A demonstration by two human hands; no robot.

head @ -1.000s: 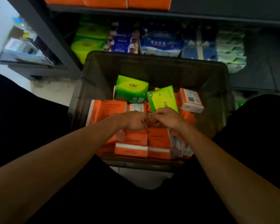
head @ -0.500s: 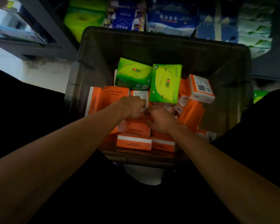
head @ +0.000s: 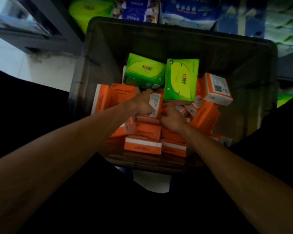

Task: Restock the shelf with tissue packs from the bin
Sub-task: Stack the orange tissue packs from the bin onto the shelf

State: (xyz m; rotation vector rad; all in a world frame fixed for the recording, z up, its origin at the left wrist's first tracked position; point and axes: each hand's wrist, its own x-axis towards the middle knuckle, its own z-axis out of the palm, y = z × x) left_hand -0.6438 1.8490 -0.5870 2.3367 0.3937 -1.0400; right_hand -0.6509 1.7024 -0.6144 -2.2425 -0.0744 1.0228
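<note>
Left hand [head: 142, 104] grips an orange pack [head: 156, 103] in the bin [head: 176, 43]; right hand [head: 172, 119] curls just beside it, grasp unclear.

Dim, murky — bin [head: 176, 41] interior shadowed; brightest patch upper left; edges bowed, top soft, perhaps motion blur.

Beyond the left hand [head: 141, 105] and right hand [head: 172, 119]: lime-green packs [head: 181, 80] with yellow ovals. Beneath them: orange packs [head: 142, 146], white-banded. Around both: dark grey bin [head: 108, 48].

My head camera looks steeply down, close over the bin [head: 167, 36], with the shelf [head: 184, 10] along the frame's top.
</note>
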